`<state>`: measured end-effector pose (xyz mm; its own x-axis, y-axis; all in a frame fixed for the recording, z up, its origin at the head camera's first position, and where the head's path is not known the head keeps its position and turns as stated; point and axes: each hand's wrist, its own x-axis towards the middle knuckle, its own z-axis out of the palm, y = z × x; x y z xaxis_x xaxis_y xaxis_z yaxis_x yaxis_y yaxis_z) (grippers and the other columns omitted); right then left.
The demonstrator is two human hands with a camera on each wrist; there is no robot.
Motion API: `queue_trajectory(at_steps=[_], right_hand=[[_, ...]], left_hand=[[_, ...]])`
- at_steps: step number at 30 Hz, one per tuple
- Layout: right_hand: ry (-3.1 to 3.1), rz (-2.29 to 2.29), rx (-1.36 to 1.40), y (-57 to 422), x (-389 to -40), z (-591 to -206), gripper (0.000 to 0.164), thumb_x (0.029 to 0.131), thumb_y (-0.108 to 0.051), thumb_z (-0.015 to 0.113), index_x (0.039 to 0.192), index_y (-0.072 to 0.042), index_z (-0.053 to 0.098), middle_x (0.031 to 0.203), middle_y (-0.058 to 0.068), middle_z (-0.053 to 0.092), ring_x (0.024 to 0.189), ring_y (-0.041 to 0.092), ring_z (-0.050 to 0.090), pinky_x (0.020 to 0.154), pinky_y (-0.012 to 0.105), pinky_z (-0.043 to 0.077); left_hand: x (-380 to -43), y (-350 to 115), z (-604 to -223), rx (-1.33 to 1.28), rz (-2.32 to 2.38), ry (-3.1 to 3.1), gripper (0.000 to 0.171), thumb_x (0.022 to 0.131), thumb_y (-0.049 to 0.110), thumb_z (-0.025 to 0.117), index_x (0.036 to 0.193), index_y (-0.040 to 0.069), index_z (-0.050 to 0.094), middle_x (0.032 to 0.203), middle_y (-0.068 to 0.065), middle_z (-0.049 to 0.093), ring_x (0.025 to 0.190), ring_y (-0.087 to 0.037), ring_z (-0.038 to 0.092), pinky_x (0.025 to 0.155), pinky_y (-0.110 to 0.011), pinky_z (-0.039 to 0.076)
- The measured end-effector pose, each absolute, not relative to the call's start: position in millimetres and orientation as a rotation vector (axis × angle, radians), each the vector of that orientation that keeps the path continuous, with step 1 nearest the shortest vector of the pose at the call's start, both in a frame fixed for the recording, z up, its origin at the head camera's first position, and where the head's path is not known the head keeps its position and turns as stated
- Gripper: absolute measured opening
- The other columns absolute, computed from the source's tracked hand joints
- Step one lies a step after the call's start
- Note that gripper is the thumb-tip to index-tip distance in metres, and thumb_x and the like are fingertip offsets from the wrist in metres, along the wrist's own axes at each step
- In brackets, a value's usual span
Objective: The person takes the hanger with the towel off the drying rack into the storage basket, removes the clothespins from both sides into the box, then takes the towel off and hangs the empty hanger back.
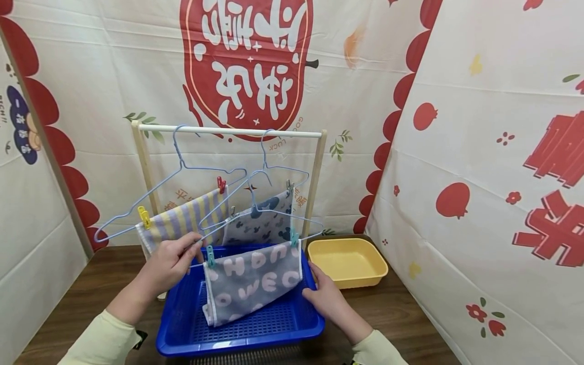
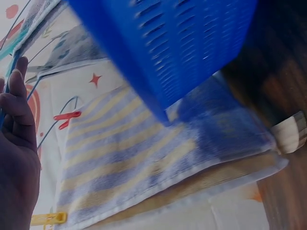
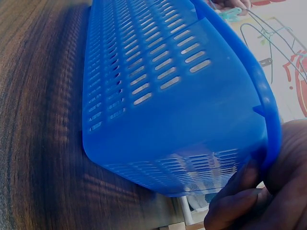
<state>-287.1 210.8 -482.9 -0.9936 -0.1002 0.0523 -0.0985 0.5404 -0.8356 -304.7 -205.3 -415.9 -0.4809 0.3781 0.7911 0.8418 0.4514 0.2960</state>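
My left hand (image 1: 166, 263) pinches the lower left part of a blue wire clothes hanger (image 1: 254, 208). Two teal clothespins (image 1: 210, 256) fix a grey towel (image 1: 262, 281) with pink letters to its bottom bar. The towel hangs over a blue plastic basket (image 1: 242, 347) with a slotted bottom. At the basket's right side, my right hand (image 1: 329, 299) grips the rim; the right wrist view shows its fingers (image 3: 235, 203) curled at the rim of the basket (image 3: 206, 110). Little of the left hand (image 2: 19, 148) shows in the left wrist view.
Behind the basket, a rack with a white rod (image 1: 228, 131) carries two more blue hangers. From them hang a yellow-and-purple striped towel (image 1: 187, 218) and a grey-blue patterned towel (image 1: 262, 223). A yellow tray (image 1: 349, 258) stands to the right on the brown wooden table (image 1: 392, 319).
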Motion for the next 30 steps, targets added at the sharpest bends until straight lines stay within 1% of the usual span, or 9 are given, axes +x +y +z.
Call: queue_trajectory(at_steps=[4, 10, 18, 21, 25, 27, 30], right_hand=[[2.786, -1.487, -0.188, 210.6, -289.1, -485.2, 0.085, 0.092, -0.007, 0.074, 0.168, 0.001, 0.038, 0.156, 0.031, 0.057, 0.124, 0.035, 0.068, 0.104, 0.061, 0.057], [2.775, -1.492, -0.193, 210.4, -289.6, -483.9, 0.085, 0.092, -0.006, 0.073, 0.169, 0.001, 0.037, 0.158, 0.031, 0.055, 0.129, 0.037, 0.066, 0.106, 0.062, 0.056], [2.773, -1.472, -0.181, 211.3, -289.3, -482.3, 0.085, 0.093, -0.007, 0.074, 0.169, 0.0, 0.037, 0.159, 0.032, 0.053, 0.125, 0.036, 0.067, 0.103, 0.064, 0.057], [2.771, -1.468, -0.18, 211.3, -289.2, -482.6, 0.085, 0.093, -0.008, 0.074, 0.169, 0.0, 0.037, 0.16, 0.032, 0.053, 0.125, 0.038, 0.068, 0.102, 0.064, 0.057], [2.778, -1.47, -0.185, 210.8, -288.7, -482.2, 0.084, 0.094, -0.008, 0.074, 0.169, 0.002, 0.037, 0.16, 0.033, 0.052, 0.132, 0.044, 0.066, 0.104, 0.066, 0.056], [2.777, -1.475, -0.189, 210.3, -288.7, -482.3, 0.084, 0.094, -0.008, 0.075, 0.168, 0.002, 0.037, 0.16, 0.033, 0.052, 0.134, 0.045, 0.065, 0.105, 0.066, 0.055], [2.768, -1.49, -0.195, 209.9, -288.6, -482.6, 0.084, 0.094, -0.008, 0.074, 0.168, 0.003, 0.037, 0.158, 0.033, 0.054, 0.131, 0.044, 0.066, 0.104, 0.065, 0.056]], left_hand=[[-306.6, -203.6, -423.1, -1.039, -0.917, -2.037, 0.03, 0.102, -0.013, 0.062, 0.11, 0.014, 0.07, 0.08, 0.011, 0.07, 0.057, 0.009, 0.053, 0.05, -0.015, 0.046], [-307.3, -204.3, -432.4, -1.03, -0.91, -2.015, 0.029, 0.1, -0.014, 0.064, 0.108, 0.014, 0.071, 0.079, 0.011, 0.07, 0.058, 0.008, 0.052, 0.051, -0.015, 0.045], [-304.1, -205.2, -443.8, -1.013, -0.971, -2.023, 0.029, 0.102, -0.013, 0.063, 0.106, 0.014, 0.071, 0.077, 0.009, 0.07, 0.055, 0.008, 0.054, 0.049, -0.015, 0.046], [-302.5, -205.0, -448.9, -1.008, -0.985, -2.037, 0.029, 0.103, -0.012, 0.062, 0.106, 0.015, 0.071, 0.077, 0.01, 0.07, 0.055, 0.007, 0.054, 0.049, -0.016, 0.046], [-301.5, -204.7, -455.6, -1.005, -1.007, -2.081, 0.03, 0.105, -0.01, 0.061, 0.106, 0.019, 0.07, 0.078, 0.011, 0.07, 0.056, 0.007, 0.056, 0.051, -0.016, 0.048], [-301.7, -204.8, -458.4, -1.009, -1.012, -2.102, 0.029, 0.106, -0.009, 0.061, 0.106, 0.018, 0.071, 0.079, 0.011, 0.07, 0.057, 0.008, 0.056, 0.051, -0.016, 0.048], [-302.8, -205.0, -462.0, -1.021, -1.006, -2.12, 0.028, 0.106, -0.009, 0.061, 0.106, 0.018, 0.07, 0.079, 0.011, 0.07, 0.058, 0.009, 0.055, 0.052, -0.016, 0.048]])
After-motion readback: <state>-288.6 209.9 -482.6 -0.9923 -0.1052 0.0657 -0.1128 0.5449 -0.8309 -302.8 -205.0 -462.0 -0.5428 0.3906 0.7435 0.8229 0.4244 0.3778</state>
